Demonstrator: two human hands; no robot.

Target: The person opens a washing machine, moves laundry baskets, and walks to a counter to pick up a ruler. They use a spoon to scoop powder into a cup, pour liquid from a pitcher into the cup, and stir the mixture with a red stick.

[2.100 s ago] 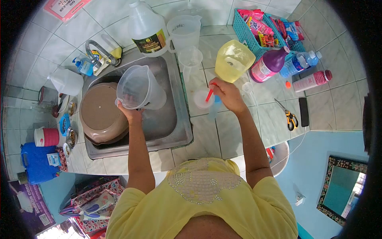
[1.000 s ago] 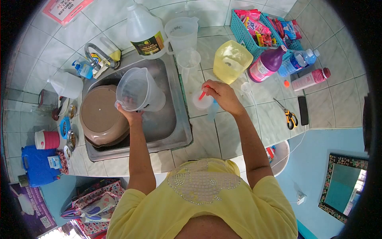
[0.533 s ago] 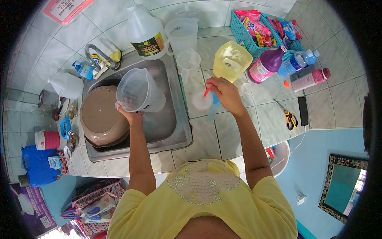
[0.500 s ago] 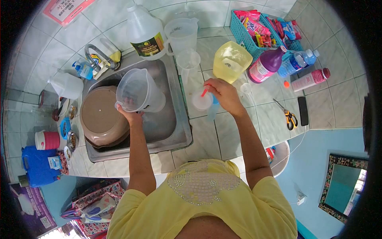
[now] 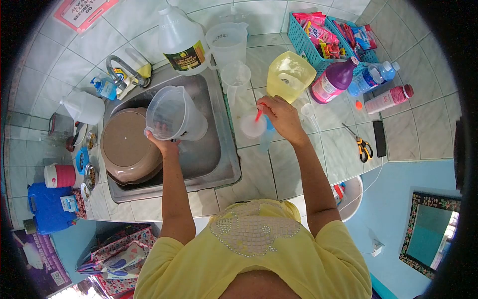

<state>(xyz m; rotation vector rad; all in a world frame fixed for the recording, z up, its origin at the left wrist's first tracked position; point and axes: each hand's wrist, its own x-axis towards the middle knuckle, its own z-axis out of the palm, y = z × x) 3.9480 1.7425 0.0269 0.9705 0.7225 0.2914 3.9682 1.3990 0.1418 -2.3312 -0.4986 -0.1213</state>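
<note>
A: The right hand (image 5: pixel 281 117) pinches a red stick (image 5: pixel 258 115) in closed fingertips, its tip over a small cup (image 5: pixel 253 126) at frame centre. The left hand (image 5: pixel 164 142) is closed on the handle of a clear jug (image 5: pixel 174 113) held over the sink (image 5: pixel 219 159).

B: Risks?

A: A hard stir could tip the cup; the tilted jug may drip. I can't tell what's in the cup, and the thing under the right hand is hidden.

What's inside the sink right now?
A brown basin lies upside down in the sink. The jug in the left hand hangs above it. Whatever is under the basin is hidden.
</note>
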